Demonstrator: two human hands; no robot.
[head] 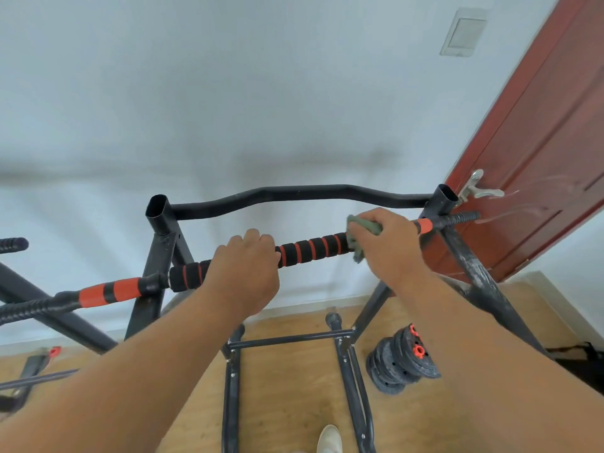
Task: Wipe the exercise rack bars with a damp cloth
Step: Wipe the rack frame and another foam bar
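Observation:
A black steel exercise rack (161, 223) stands in front of me, with a curved black top bar (294, 192) at the back. Across its uprights lies a barbell bar (310, 248) with black and orange foam grips. My left hand (245, 266) grips this bar near its middle, fingers curled over the top. My right hand (389, 243) holds a green cloth (359, 230) wrapped round the same bar, further right, near the right upright (443, 199). Most of the cloth is hidden under my fingers.
A red-brown door (549, 142) with a metal handle (477, 188) stands close behind the rack's right side. Stacked grey weight plates (402, 358) lie on the wooden floor at the right. Another black bar (13, 245) juts in at the left. My shoe (330, 439) shows below.

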